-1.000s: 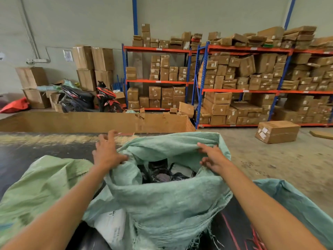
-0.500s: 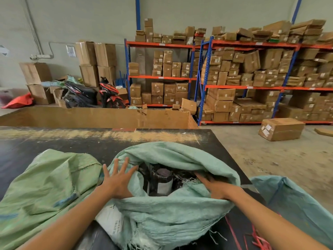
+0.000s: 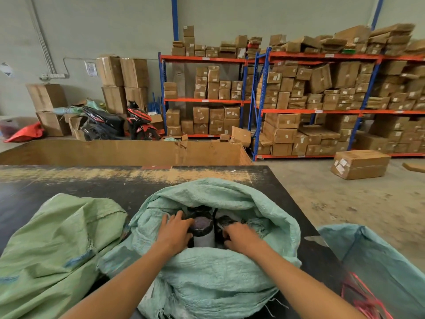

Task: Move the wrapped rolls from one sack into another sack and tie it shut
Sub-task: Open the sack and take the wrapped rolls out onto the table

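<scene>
A teal woven sack stands open-mouthed on the black table in front of me. Inside it are dark wrapped rolls. One upright roll with a white label shows in the middle, and a second dark roll lies just right of it. Both my hands are down in the sack's mouth. My left hand grips the left side of the labelled roll. My right hand curls its fingers over the second roll. A green sack lies slumped to the left. Another teal sack hangs open at the table's right edge.
Red plastic strings lie at the table's near right corner. Beyond the table stands a long cardboard bin, then a motorbike and shelving full of cartons. One carton sits on the concrete floor at the right.
Both hands let go of the sack's rim, which was pushed down, and reached inside onto the rolls. The sack's mouth now sits lower and wider.
</scene>
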A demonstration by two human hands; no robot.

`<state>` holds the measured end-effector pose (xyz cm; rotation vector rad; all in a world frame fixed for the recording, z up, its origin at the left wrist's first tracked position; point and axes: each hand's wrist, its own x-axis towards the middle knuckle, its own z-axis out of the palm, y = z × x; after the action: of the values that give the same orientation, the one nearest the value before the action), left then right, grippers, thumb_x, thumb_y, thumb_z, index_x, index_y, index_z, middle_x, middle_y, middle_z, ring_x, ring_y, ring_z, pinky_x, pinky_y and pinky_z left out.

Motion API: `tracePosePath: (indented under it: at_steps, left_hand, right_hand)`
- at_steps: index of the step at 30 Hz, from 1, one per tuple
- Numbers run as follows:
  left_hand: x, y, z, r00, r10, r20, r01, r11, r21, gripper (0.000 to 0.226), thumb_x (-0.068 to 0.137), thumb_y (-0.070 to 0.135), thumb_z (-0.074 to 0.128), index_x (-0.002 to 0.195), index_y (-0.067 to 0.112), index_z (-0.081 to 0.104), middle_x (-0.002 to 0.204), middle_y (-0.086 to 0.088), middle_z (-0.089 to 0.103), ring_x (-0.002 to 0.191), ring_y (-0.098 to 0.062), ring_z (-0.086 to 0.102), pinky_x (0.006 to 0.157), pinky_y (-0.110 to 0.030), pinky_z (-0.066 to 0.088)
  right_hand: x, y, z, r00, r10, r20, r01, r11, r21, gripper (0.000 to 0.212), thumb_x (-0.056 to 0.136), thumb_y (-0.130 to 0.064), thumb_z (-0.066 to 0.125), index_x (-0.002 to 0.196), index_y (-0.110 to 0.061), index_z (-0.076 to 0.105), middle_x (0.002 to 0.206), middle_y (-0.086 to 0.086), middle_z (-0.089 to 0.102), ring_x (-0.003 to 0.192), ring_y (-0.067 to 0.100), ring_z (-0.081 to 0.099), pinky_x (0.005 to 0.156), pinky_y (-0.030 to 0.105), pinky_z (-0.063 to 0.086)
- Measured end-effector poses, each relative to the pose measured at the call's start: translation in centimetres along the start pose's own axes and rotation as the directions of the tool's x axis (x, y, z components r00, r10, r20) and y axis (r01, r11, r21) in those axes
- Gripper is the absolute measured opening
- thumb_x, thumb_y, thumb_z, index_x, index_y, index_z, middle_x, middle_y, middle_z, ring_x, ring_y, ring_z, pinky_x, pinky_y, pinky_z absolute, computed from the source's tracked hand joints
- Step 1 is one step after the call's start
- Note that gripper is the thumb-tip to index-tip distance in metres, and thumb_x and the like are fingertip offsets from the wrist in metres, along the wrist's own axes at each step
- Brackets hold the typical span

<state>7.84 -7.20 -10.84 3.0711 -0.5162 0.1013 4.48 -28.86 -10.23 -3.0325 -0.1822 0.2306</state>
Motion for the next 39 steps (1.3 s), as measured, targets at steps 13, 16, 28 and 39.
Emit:
tracePosePath:
  at_steps: [13,16,28,39]
  left_hand:
    - [-3.7,-0.5,-6.1,0.843,-0.081,-0.532,-0.136,0.924,-0.357,0.020,0.094,0.024,0.062,0.113,0.028,0.064,0.131,0.006,0.056,0.087,-0.019,0.066,0.065,-0.036,0.055]
    - [-5.1,-0.9,-7.7,0.817,-0.144,-0.559,-0.173,0.863,-0.474,0.020,0.096,0.019,0.059,0.115,0.022,0.061,0.128,0.003,0.051,0.088,-0.014,0.061,0.073,-0.039,0.055]
    - [-14.3,-3.0,-11.0,0.801,-0.079,-0.593,-0.450,0.573,-0.684,0.015,0.090,0.023,0.050,0.104,0.029,0.054,0.142,0.004,0.039,0.126,-0.017,0.045,0.079,-0.010,0.047]
    - [-25.5,-1.1,-4.0,0.848,0.328,-0.417,-0.528,0.596,-0.605,0.014,0.091,0.015,0.060,0.101,0.025,0.063,0.151,0.012,0.037,0.127,-0.006,0.050,0.092,-0.027,0.050]
  right_hand:
    - [-1.8,0.2,0.4,0.974,-0.029,-0.224,-0.005,0.989,-0.150,0.055,0.078,-0.030,0.073,0.125,-0.025,0.045,0.118,0.008,0.064,0.121,0.034,0.044,0.091,0.042,0.040]
    - [-2.5,-0.3,-1.1,0.922,-0.031,-0.387,0.096,0.984,0.151,0.056,0.073,-0.026,0.073,0.122,-0.029,0.045,0.112,0.000,0.062,0.113,0.027,0.048,0.080,0.040,0.048]
    - [-7.8,-1.2,-6.7,0.821,0.288,-0.493,0.363,0.403,0.840,0.053,0.086,-0.041,0.073,0.133,-0.024,0.055,0.132,-0.003,0.055,0.124,0.014,0.049,0.100,0.036,0.045]
    - [-20.3,-1.5,-0.3,0.999,0.016,0.043,-0.044,0.600,0.799,0.052,0.074,-0.054,0.075,0.118,-0.029,0.059,0.100,-0.004,0.071,0.093,0.008,0.067,0.076,0.019,0.047]
